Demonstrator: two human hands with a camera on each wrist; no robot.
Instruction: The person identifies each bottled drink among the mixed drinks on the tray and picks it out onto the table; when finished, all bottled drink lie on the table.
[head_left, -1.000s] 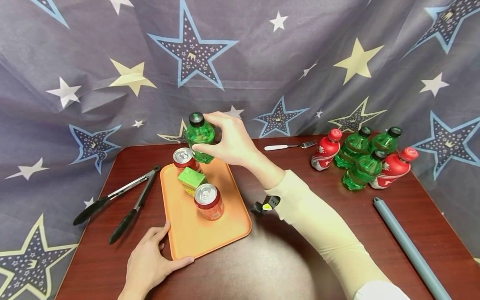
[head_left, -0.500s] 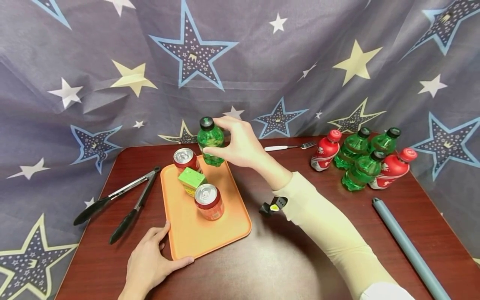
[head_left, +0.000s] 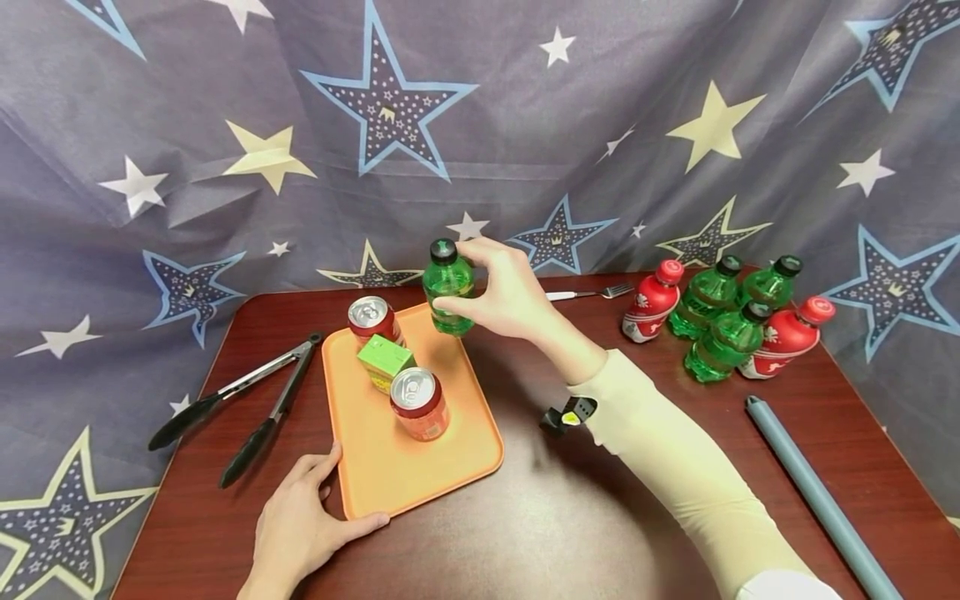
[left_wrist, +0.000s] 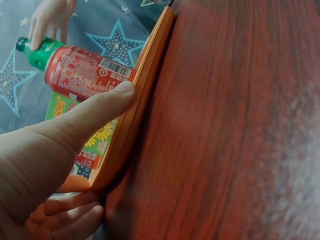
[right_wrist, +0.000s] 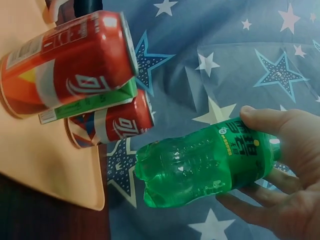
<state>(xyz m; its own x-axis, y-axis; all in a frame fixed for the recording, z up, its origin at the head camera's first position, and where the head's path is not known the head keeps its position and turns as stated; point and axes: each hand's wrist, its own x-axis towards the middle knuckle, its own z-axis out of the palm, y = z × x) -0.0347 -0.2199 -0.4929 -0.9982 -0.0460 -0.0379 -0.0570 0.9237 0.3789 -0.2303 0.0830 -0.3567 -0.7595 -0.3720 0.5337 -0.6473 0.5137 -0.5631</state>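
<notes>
My right hand [head_left: 510, 293] grips a small green soda bottle [head_left: 450, 292] with a black cap. The bottle is held upright over the far right part of an orange tray [head_left: 405, 492]; in the right wrist view its base [right_wrist: 155, 182] is off the tray. On the tray stand a red soda can [head_left: 422, 412] in front, a green drink carton [head_left: 385, 360] and another red can [head_left: 372, 318] behind. My left hand [head_left: 303, 517] holds the tray's near left corner, thumb along the front rim [left_wrist: 132, 115], fingers at the left side.
Metal tongs with black tips [head_left: 273, 400] lie spread left of the tray. A white-handled fork [head_left: 588, 293] lies at the back. Green bottles [head_left: 723, 340] and red bottles [head_left: 652, 302] stand grouped at the right, behind a grey rod [head_left: 817, 492]. A star-patterned cloth [head_left: 480, 125] hangs behind the table.
My right hand has carried the green soda bottle to the right, from behind the far can to the tray's far right edge. The left hand and tray have stayed in place.
</notes>
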